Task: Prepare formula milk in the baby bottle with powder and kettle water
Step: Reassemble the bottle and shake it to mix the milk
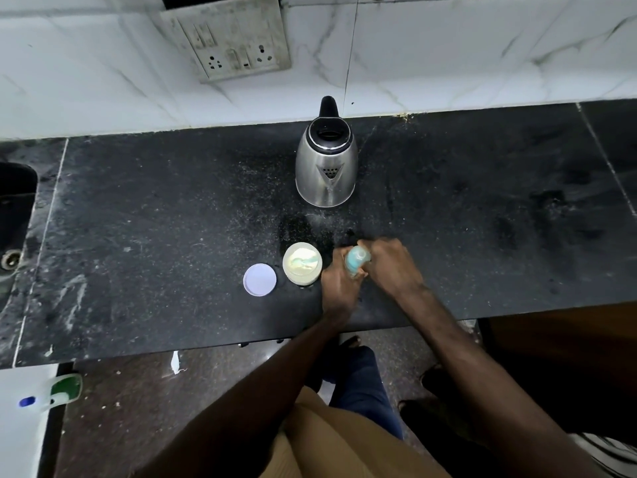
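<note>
The pale blue translucent baby bottle [357, 262] is largely covered by the left hand [339, 288] and the right hand [391, 267], both curled round it. Only a motion-blurred upper part is exposed, and the fill level cannot be determined. The dark recessed sink [15, 194] is cut off by the left edge. The green-and-white plastic object [65, 388] at lower left cannot be identified.
</note>
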